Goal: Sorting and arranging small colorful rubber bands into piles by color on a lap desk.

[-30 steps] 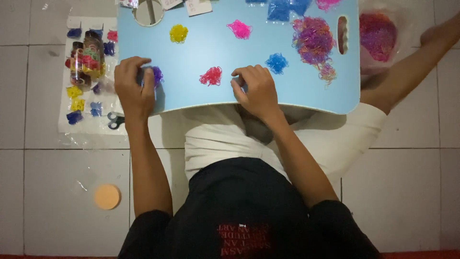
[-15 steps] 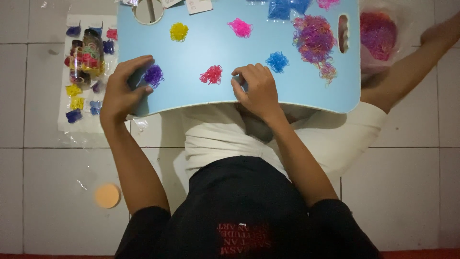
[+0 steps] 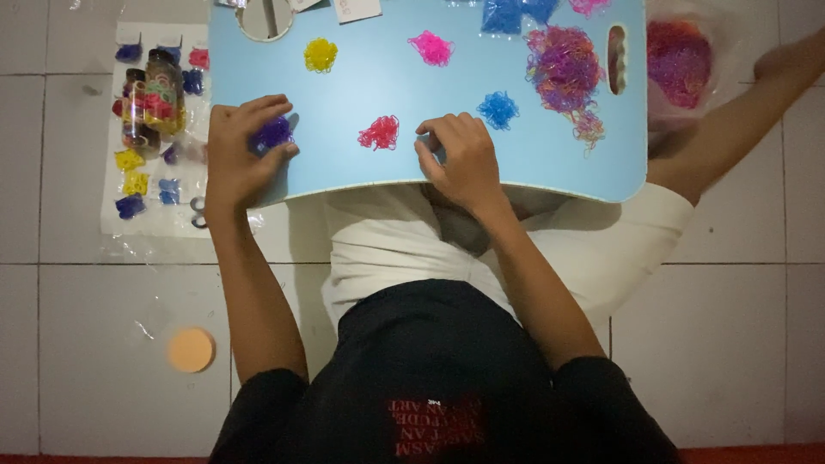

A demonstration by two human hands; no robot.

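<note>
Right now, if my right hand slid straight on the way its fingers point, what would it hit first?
The right hand points up and slightly left across the light blue board. The red pile of small bands sits just left of that line; otherwise probably the pink pile farther on.

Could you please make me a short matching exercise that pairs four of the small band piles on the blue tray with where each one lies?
Things:
1. purple pile
2. red pile
3. yellow pile
4. mixed pile

Places:
A. far side of the tray, near the round cut-out
B. under the fingers of the left hand
C. beside the slot handle on the right
D. between the two hands, just left of the right hand

Pairs: 1-B, 2-D, 3-A, 4-C
</note>
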